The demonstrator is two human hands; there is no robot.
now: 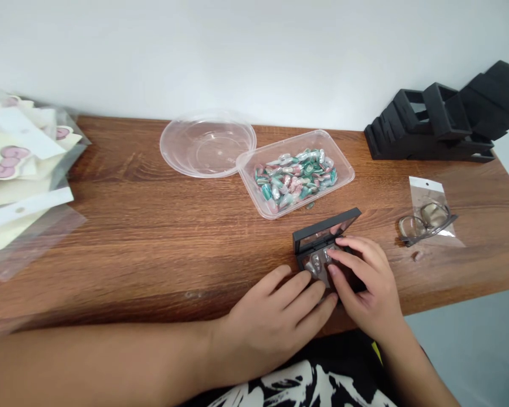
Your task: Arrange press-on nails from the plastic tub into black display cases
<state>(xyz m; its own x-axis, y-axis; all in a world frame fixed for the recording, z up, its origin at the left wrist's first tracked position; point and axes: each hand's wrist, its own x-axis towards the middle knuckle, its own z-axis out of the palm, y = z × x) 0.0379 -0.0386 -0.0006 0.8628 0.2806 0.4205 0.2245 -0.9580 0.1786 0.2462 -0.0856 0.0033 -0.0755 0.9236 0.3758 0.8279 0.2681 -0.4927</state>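
A small black case [326, 229] stands on the wooden table with its windowed lid tilted up. Several glossy, silvery false nails [316, 262] lie in a row inside it. My right hand [371, 282] reaches into the case; thumb and index finger close around a false nail [327, 255] at the row's right end, while another finger touches near the lid's hinge. My left hand [282, 308] lies along the case's near left side, fingers stretched and slightly apart, fingertips against its edge. Its thumb cannot be made out.
Beyond the case is a clear plastic tub [343, 169] of mixed false nails, beside a round clear lid [207, 144]. Eyeglasses [426, 223] lie on a clear bag [424, 189] at right. Black cases [432, 133] are stacked behind. Bagged cards [14, 164] pile up at left.
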